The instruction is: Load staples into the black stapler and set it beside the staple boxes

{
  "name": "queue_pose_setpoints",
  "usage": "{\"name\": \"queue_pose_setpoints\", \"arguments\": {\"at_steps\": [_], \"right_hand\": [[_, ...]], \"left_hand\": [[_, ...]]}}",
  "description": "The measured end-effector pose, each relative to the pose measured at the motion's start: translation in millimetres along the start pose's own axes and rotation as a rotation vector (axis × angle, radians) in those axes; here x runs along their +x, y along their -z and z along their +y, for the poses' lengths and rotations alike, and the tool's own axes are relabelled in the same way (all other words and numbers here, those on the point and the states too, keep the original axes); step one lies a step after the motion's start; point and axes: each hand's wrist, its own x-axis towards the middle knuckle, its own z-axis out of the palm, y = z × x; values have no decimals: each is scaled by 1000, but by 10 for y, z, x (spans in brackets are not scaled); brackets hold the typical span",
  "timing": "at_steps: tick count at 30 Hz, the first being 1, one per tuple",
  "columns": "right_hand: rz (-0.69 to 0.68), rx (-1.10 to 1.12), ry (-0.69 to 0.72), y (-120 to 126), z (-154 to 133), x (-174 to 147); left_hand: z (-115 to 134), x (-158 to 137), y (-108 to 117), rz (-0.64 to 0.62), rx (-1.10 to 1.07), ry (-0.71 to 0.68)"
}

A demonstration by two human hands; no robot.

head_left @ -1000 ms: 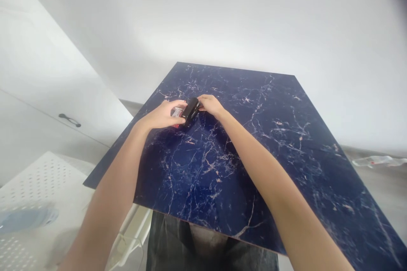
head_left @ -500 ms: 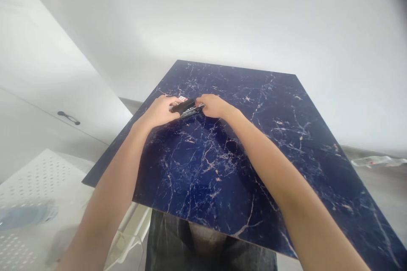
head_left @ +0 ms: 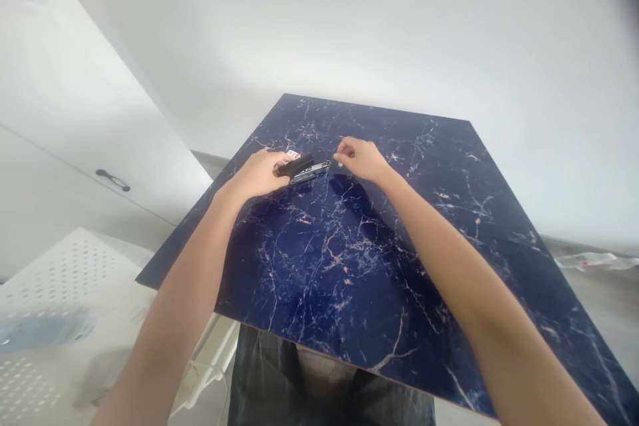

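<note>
My left hand (head_left: 262, 172) is closed around the back of a black stapler (head_left: 298, 166) on the dark blue marbled table (head_left: 319, 266). The stapler's metal front end (head_left: 319, 168) points right, toward my right hand. Just behind the stapler, by my left fingertips, a small white and red box (head_left: 293, 154) shows in part. My right hand (head_left: 360, 158) is a short way right of the metal end, apart from it. Its thumb and fingers are pinched together; whether something small is between them I cannot make out.
A white wall stands behind the table. At the left is a white cabinet with a dark handle (head_left: 112, 180). Lower left, a white perforated surface (head_left: 74, 266) carries a clear bluish plastic item (head_left: 44, 331). Clear plastic wrapping (head_left: 596, 260) lies beyond the table's right edge.
My right hand has come off the stapler's front end and moved right, leaving the metal part exposed. My left hand keeps its hold. The view has shifted slightly.
</note>
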Motion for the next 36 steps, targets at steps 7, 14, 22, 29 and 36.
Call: {"name": "queue_pose_setpoints", "arguments": {"at_steps": [7,14,22,29,36], "right_hand": [[22,-6,-103,-215,-137,-125],[76,38,-150,-326,-267,-112],[74,73,-142,-367,-341,-165],[16,137,-95,-504,-574,-223],[-82,184,-90,-459,-643,-225]], "left_hand": [[69,-5,-15,6,191,-56],[45,-18,-39,-17,151,7],[59,-8,-38,-26,139,17],[19,-13,-61,-1,132,7],[93,-13,-29,-9,191,47]]}}
